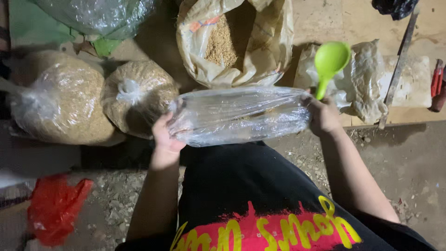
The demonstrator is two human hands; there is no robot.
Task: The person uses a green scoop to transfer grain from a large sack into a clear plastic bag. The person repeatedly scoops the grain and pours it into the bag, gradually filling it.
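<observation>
A clear plastic bag (237, 115) is stretched flat between my two hands, at chest height over my black shirt. My left hand (165, 138) grips its left end. My right hand (323, 114) pinches its right end and also holds a green plastic scoop (330, 60), whose bowl points up and away. Just beyond the bag stands an open tan sack (274, 42) with brown grain (219, 44) inside.
Two tied clear bags of grain (137, 90) (60, 100) lie at the left. A crumpled empty bag (367, 79) lies at the right by a metal bar (399, 60). A red plastic bag (53, 207) sits lower left on the dirt floor.
</observation>
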